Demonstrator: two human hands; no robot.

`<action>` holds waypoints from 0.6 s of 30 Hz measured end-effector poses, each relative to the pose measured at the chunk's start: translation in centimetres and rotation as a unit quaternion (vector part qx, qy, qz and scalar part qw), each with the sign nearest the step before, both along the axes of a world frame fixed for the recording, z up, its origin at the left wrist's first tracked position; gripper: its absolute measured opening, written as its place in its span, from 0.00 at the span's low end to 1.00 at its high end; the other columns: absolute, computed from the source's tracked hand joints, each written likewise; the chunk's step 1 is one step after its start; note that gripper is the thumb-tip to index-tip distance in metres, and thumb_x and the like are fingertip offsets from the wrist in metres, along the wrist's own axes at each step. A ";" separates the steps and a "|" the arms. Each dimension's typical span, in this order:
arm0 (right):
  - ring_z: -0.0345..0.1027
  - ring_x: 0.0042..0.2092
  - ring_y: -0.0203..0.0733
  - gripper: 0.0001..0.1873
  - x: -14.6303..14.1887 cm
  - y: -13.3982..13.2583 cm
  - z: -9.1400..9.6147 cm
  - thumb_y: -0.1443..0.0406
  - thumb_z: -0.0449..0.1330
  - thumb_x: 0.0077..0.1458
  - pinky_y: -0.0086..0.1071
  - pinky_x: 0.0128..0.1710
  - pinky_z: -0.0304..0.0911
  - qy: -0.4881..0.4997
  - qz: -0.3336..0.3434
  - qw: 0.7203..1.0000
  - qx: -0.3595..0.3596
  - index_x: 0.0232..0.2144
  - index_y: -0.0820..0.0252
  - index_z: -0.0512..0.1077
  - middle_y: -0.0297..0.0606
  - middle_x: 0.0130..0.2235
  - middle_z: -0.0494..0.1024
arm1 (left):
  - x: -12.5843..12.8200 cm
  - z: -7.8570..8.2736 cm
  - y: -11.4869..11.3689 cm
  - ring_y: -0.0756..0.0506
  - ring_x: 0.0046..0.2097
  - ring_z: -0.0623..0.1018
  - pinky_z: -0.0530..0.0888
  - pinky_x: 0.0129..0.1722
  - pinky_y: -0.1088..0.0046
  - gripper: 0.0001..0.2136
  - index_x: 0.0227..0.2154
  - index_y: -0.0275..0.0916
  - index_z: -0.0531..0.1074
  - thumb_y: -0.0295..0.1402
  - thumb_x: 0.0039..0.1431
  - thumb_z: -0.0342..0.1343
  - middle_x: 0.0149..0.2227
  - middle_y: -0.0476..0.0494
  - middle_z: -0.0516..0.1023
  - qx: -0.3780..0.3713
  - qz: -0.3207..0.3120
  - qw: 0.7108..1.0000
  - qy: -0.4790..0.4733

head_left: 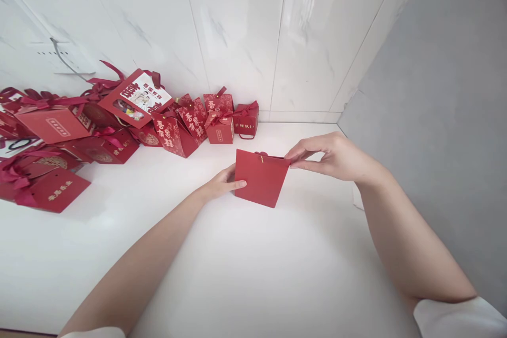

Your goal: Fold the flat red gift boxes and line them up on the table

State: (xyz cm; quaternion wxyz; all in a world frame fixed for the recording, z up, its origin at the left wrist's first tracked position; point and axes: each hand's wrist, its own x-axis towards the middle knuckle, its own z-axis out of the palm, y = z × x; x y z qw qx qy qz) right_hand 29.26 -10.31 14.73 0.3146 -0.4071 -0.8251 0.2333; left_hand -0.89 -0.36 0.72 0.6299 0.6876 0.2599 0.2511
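Along the left of the white surface [253,274], red gift boxes [61,190] with tied ribbons [112,139] crowd together, some overlapping, probably set there to keep them out of the working spot. Above them, a cord [63,58] hangs down the tiled wall [237,37] and drops behind the pile. A windowed bag [138,95] leans tilted over its neighbours, apparently propped up by them. Next come patterned boxes [190,121], then two small boxes [222,132] near the foot of the wall; this row lies just beyond the left hand and would limit any reach outward on that side. The left hand [222,185] grips the lower left edge of a red carton [259,182], thumb flat on its front and fingers hidden behind, seemingly to steady it. The carton is between the two hands, tilted, its broad face towards the wearer; whether its bottom rests on the surface I cannot tell. The right hand [322,158] has thumb and fingertips narrowed in a pinch at the carton's upper right corner, which likely gives fine control over that top edge. Farther right, past the surface's end, lies grey floor [435,132].
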 end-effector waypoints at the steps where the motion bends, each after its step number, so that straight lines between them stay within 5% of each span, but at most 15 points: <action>1: 0.78 0.41 0.42 0.07 -0.1 0.0 0.0 0.62 0.60 0.59 0.33 0.38 0.73 -0.001 -0.001 1.000 0.001 0.38 0.54 0.77 0.34 0.40 0.83 | 0.0 0.0 0.0 0.34 0.57 0.72 0.72 0.54 0.57 0.27 0.57 0.42 0.67 0.39 0.55 0.64 0.59 0.36 0.71 -0.001 0.000 1.000 0.001; 7: 0.78 0.38 0.41 0.07 -0.3 -0.4 0.1 0.61 0.59 0.61 0.33 0.36 0.71 -0.054 -0.003 0.998 0.021 0.37 0.54 0.76 0.34 0.39 0.83 | 0.1 0.2 -0.1 0.34 0.56 0.73 0.72 0.54 0.57 0.27 0.57 0.42 0.67 0.39 0.54 0.64 0.58 0.35 0.72 0.002 0.003 1.000 0.002; 12: 0.75 0.30 0.41 0.11 -0.9 -1.4 0.3 0.58 0.57 0.63 0.35 0.29 0.66 -0.133 -0.076 0.984 0.087 0.35 0.52 0.79 0.33 0.33 0.83 | 0.4 0.4 -0.3 0.33 0.58 0.72 0.73 0.53 0.57 0.29 0.58 0.42 0.66 0.39 0.54 0.64 0.58 0.35 0.72 0.009 0.009 1.000 -0.003; 18: 0.74 0.28 0.45 0.11 -2.1 -2.6 0.6 0.58 0.57 0.61 0.36 0.24 0.65 -0.134 -0.184 0.974 0.010 0.33 0.50 0.80 0.35 0.30 0.82 | 0.4 0.4 -0.4 0.33 0.59 0.71 0.72 0.54 0.56 0.30 0.59 0.42 0.66 0.39 0.53 0.65 0.58 0.36 0.72 0.012 0.011 1.000 -0.003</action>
